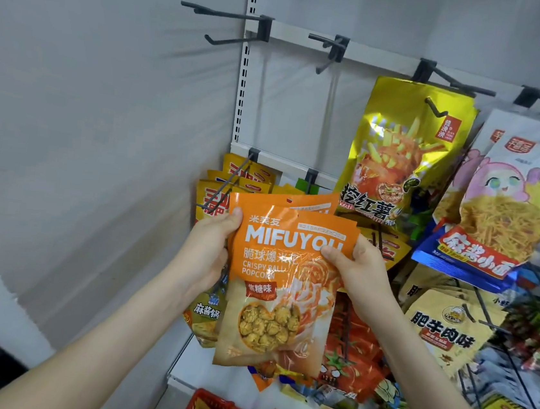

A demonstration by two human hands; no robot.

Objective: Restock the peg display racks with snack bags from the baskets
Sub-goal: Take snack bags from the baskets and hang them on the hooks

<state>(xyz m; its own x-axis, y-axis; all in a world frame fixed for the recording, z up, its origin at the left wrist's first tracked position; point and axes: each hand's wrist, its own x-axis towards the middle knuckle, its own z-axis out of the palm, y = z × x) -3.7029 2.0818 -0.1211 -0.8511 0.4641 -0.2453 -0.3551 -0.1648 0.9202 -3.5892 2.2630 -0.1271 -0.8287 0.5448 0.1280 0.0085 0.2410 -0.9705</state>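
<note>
Both hands hold the orange popcorn bags [284, 273] stacked, down-left of the hanging gold fries bag [402, 152]: left hand [209, 251] grips the top-left edge, right hand [358, 271] the right edge, thumbs on the front face, fingers curled behind, red basket [215, 403] well below.
</note>
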